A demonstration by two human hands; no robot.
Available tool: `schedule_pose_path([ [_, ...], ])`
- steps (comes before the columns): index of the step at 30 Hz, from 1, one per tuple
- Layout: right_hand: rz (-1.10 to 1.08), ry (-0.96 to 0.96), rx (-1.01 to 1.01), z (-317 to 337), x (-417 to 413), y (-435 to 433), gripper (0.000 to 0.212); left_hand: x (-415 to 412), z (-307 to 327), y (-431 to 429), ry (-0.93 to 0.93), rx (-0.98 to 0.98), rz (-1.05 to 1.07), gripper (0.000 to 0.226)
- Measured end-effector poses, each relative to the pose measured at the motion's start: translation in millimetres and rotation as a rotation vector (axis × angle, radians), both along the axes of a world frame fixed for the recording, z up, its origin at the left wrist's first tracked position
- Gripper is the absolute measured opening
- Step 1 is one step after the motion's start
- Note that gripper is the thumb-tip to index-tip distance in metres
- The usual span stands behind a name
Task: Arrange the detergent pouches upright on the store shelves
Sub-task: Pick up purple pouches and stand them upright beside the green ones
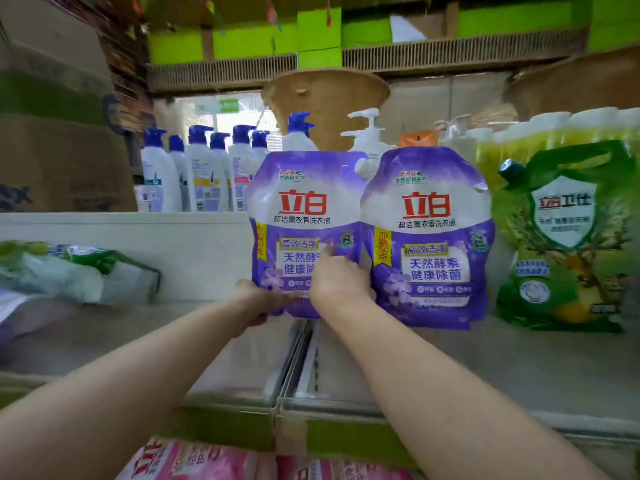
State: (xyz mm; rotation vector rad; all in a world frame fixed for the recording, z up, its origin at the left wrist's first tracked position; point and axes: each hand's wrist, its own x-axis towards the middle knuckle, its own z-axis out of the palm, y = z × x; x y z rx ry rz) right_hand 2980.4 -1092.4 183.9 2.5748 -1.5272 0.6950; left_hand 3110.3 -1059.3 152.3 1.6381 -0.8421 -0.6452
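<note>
the left hand (258, 299) grips the bottom left corner of the left pouch (301, 209), thumb lying across the front and the other fingers curled under and behind it. the right hand (337, 278) lies against the lower right of that same pouch's front, back of the hand to the camera. its forefinger (329, 245) points straight up on the label and the rest are bent near the pouch's right edge. whether they wrap that edge i cannot tell.

the left pouch is purple and stands upright above both hands at the back of the shelf (485, 358). just right of the right fingers stands the right pouch (427, 237), also purple and upright, its side touching the first. further right stands a green pouch (561, 237). well left of the left fingers a green-and-white pack (79, 271) lies flat. behind the fingers, up on a ledge, stand bottles (194, 174) with blue pumps. below the forearms, near the camera, lie pink pouches (194, 459).
</note>
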Motion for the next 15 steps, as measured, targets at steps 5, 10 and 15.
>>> schedule_pose_path([
  [5, 0.182, 0.023, -0.162, 10.7, 15.1, 28.1, 0.04, 15.5, 6.1, 22.5, -0.128, -0.051, 0.172, 0.027],
  [10, 0.386, 0.029, -0.019, 28.1, 37.6, 45.7, 0.029, 57.2, 5.0, 65.0, -0.154, -0.194, 0.438, 0.036],
  [15, 0.484, 0.062, 0.006, 30.0, 89.1, 71.3, 0.028, 111.6, 5.3, 105.9, -0.09, -0.158, 0.573, 0.044],
])
